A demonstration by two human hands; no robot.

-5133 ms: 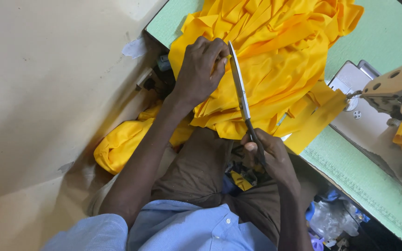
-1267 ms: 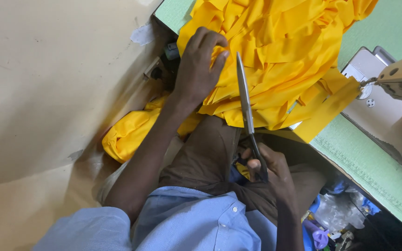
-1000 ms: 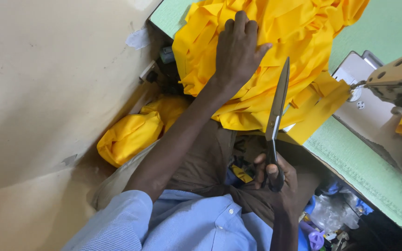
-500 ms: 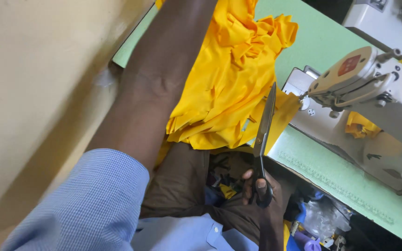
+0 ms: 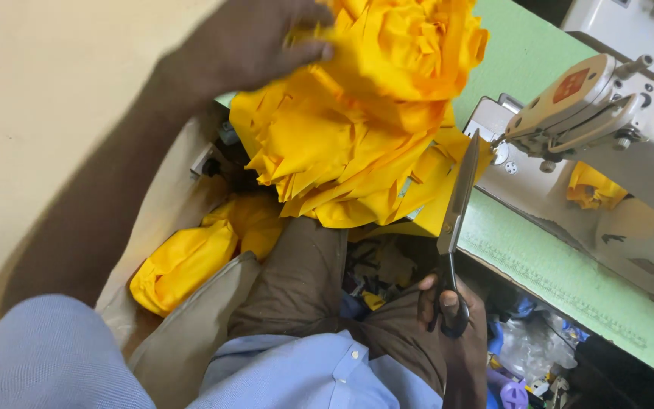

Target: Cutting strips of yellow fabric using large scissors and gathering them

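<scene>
Pale green tabletop (image 5: 569, 280) runs along the right of the view, bearing a white sewing machine (image 5: 607, 144) with a red label on its end cover; a beige wall or panel fills the left. The left hand (image 5: 244, 45) is raised at the top of the view, blurred, its fingers closed on the upper part of a bundle of yellow fabric (image 5: 357, 129), which hangs from that grip over the table's near edge and down toward the person's lap. The right hand (image 5: 448, 326) rests low beside the knee, fingers clenched through the dark handle loops of long steel scissors (image 5: 456, 220); the blades point upward, closed or nearly so, just beside the bundle's right edge and apart from it as far as can be judged. On progress: the cloth already shows many slits and short angular tabs along its edges, so a good deal of cutting appears done; how much uncut cloth is folded inside cannot be told. A second heap of yellow cloth (image 5: 191, 257) lies lower left, smooth and rounded, beside the brown trousers (image 5: 304, 280). Materials: the fabric is thin, matte, woven, creasing sharply; the scissors are bright bare metal, straight and narrow; the machine is glossy enamel. Another yellow scrap (image 5: 592, 185) sits under the machine arm. Clutter of plastic bags (image 5: 524, 348) lies below the table edge.
</scene>
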